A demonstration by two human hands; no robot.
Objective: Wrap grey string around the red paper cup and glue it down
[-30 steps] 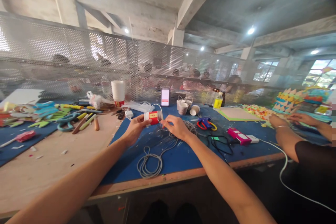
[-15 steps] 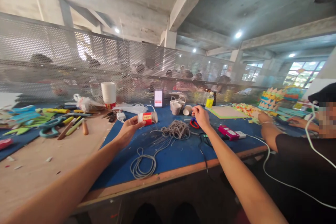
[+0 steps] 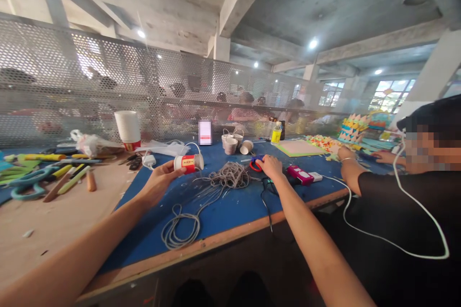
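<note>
My left hand (image 3: pixel 163 177) grips a red and white paper cup (image 3: pixel 185 164) lying sideways above the blue mat, its greyish end turned right. To the right, my right hand (image 3: pixel 272 168) has its fingers at the handles of red and blue scissors (image 3: pixel 256 164) and appears closed on them; the blades are hard to make out. Between the hands lies a tangled heap of grey cord (image 3: pixel 231 175). A looped coil of the same cord (image 3: pixel 181 227) rests nearer the front edge. Several small cord-wrapped cups (image 3: pixel 231 145) stand behind the heap, one tipped over.
A stack of white paper cups (image 3: pixel 127 127), a lit phone (image 3: pixel 205 133) and a yellow-labelled bottle (image 3: pixel 276 133) stand at the back. Large teal scissors (image 3: pixel 30 182) lie left. A magenta box (image 3: pixel 300 175) sits right, near a co-worker's arm (image 3: pixel 349 170) and a white cable.
My right hand has lowered onto the scissors; before, its fingers were pinched above them. My left hand still holds the cup. The view has turned slightly right.
</note>
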